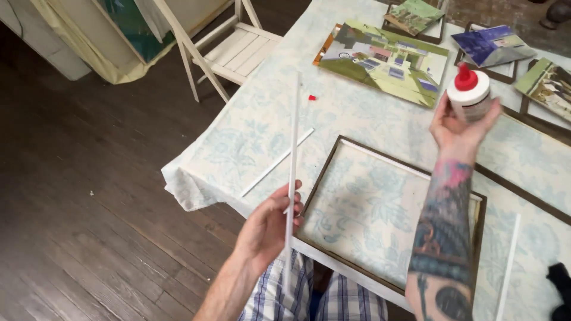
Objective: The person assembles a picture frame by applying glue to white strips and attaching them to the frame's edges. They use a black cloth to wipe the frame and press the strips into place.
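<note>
Upright, thin white strip [292, 172] pinched in left hand [267, 229], right hand [461, 125] clasping red-capped, seemingly glue bottle [469, 90]

Head view, looking down, close over table [357, 119]

I see soft, even daylight on the tablecloth [357, 119] beyond my hands; the floor [89, 208] left of them is dim, edges perhaps slightly blurred.
</note>
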